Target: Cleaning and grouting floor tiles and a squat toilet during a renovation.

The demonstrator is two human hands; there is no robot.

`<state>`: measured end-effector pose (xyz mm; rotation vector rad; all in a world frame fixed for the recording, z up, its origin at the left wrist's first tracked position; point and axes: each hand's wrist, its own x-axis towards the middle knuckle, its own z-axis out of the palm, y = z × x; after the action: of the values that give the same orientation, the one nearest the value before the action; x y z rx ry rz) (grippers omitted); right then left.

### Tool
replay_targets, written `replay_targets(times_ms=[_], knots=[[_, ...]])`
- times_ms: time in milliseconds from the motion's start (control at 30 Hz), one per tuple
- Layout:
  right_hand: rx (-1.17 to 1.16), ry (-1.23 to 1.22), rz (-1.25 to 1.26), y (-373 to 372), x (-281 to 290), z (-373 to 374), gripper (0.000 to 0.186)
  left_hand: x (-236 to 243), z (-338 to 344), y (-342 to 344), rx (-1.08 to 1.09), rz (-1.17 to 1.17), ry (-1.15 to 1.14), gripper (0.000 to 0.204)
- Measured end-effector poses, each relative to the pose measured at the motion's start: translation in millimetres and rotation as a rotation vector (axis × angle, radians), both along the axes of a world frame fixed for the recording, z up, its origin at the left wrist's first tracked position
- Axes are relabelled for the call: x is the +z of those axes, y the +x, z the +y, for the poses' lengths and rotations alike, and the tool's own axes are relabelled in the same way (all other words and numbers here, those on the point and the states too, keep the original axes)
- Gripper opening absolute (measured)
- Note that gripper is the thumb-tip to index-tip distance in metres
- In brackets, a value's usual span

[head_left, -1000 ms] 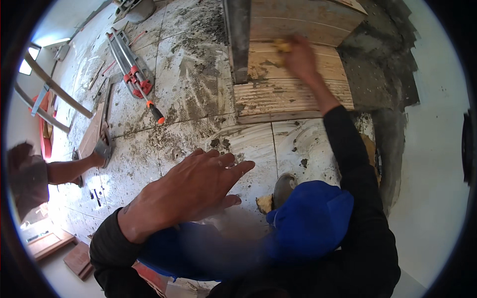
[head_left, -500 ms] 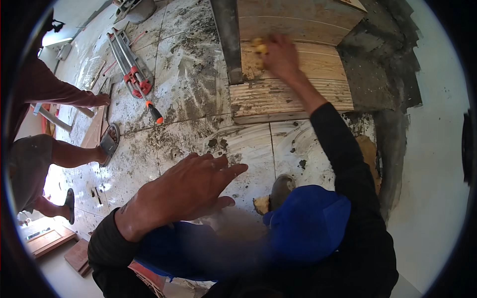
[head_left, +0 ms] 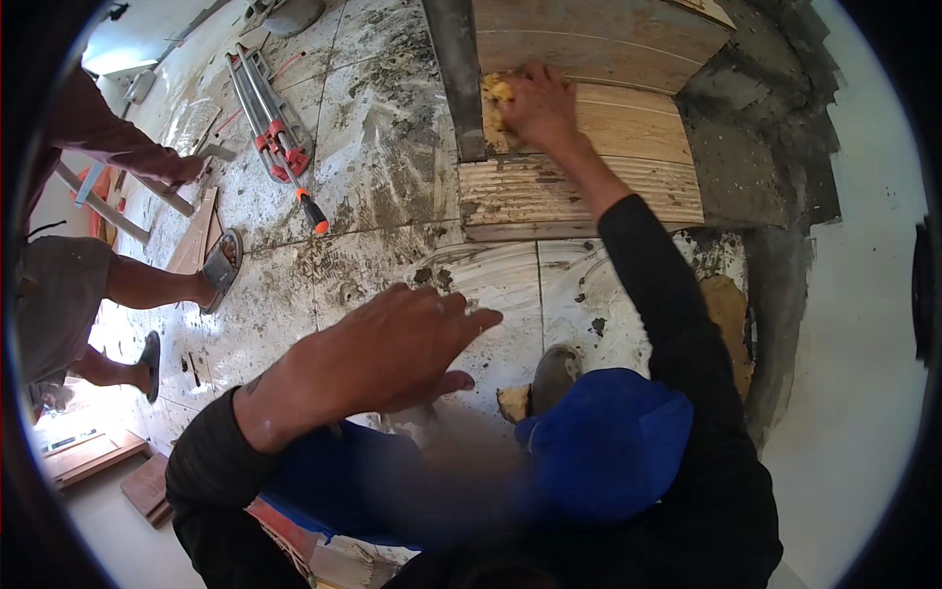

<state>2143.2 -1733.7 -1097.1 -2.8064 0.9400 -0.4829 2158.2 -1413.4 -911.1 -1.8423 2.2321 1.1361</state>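
Note:
My right hand (head_left: 542,110) is closed around a yellow sponge (head_left: 497,96) and presses it on the wood-look tiled step (head_left: 628,126), close to a grey metal post (head_left: 454,83). The sponge is partly hidden by the fingers. Below it, the step's ribbed front edge (head_left: 579,191) carries dark smears of mortar. My left hand (head_left: 388,348) hangs over my knee with thumb and fingers apart, holding nothing. My knees are in blue trousers (head_left: 608,442), and one shoe (head_left: 557,378) shows beside a yellowish piece (head_left: 514,402) on the floor.
A manual tile cutter (head_left: 270,118) with an orange-tipped handle lies on the mortar-stained floor tiles (head_left: 383,196). At the left, another person (head_left: 74,285) in sandals stands by loose boards (head_left: 196,231). A white wall (head_left: 863,324) rises on the right, with grey mortar along it.
My right hand with the sponge has shifted slightly left along the step. My left hand has risen a little. The other person's hand now holds a tool I cannot make out.

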Motion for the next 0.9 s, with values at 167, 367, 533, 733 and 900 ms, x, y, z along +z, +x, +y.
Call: replay_targets(times_ms=[167, 367, 533, 733, 900], knots=[[-0.174, -0.133, -0.015, -99, -1, -82, 0.039, 21, 10, 7, 0.096, -0.02, 0.006, 0.065], [-0.119, -0.176, -0.072, -124, -9, -106, 0.035, 28, 32, 16, 0.144, 0.016, -0.002, 0.066], [-0.068, -0.186, -0.153, -45, -21, -41, 0.03, 17, 23, 6, 0.046, 0.057, 0.02, 0.066], [0.132, -0.168, -0.155, -10, -30, -26, 0.028, 1, 4, 7, 0.028, 0.052, 0.039, 0.065], [-0.151, -0.135, -0.149, -119, -13, -104, 0.032, 22, 18, 23, 0.097, 0.027, 0.0, 0.065]])
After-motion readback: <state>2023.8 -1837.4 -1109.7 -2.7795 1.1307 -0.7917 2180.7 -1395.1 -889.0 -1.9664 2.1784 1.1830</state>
